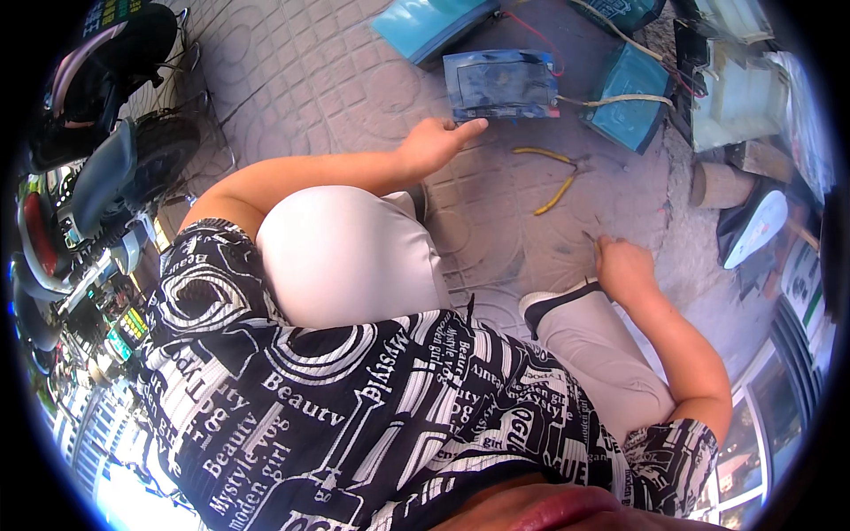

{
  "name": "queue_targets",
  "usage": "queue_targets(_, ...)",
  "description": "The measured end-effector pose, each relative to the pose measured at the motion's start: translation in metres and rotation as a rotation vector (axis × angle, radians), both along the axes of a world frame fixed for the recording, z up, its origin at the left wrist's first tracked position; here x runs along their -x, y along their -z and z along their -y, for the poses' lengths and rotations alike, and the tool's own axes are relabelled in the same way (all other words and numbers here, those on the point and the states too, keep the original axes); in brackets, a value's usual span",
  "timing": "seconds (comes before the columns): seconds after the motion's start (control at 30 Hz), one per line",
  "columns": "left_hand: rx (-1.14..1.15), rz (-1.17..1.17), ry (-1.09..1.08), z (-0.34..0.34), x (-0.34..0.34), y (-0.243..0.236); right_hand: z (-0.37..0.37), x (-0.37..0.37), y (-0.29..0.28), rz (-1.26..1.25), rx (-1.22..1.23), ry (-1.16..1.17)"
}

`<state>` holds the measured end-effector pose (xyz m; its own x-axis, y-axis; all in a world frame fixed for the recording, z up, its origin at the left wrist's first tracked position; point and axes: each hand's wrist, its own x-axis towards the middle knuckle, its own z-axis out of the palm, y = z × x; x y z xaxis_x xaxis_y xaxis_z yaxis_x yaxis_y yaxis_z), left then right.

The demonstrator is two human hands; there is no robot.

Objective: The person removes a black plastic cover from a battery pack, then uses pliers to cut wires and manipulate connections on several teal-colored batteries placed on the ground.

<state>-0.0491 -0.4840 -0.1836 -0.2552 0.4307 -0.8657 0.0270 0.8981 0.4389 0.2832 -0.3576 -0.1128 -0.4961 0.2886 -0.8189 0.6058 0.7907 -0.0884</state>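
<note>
On the paving lies a blue box-shaped battery point(500, 81) with a scuffed, dark-stained top. My left hand point(434, 149) is beside its near left corner, thumb stretched out along the near edge. The other fingers are partly hidden, and whether they touch the battery is unclear. Low by my right shoe, my right hand point(625, 268) is closed around a slim tool point(596, 241); only a short, thin end shows past the fingers. Between my hands, pliers point(567, 168) with yellow handles lie spread on the ground.
More blue batteries point(627, 97) lie at the far side, with pale and red wires among them. Whitish open casings point(739, 97) and a brown cylindrical object point(714, 185) stand at the right. Parked motorbikes point(133, 168) line the left.
</note>
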Motion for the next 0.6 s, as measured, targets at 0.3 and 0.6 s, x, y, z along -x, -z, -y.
queue_targets(0.3,0.031,0.074,-0.06,-0.003,0.001,-0.002,0.002,0.002,-0.005,-0.002,0.003,-0.055)
queue_targets(0.6,-0.015,0.116,0.015,-0.001,0.0,0.002,-0.004,-0.003,-0.003,0.019,0.03,0.024)
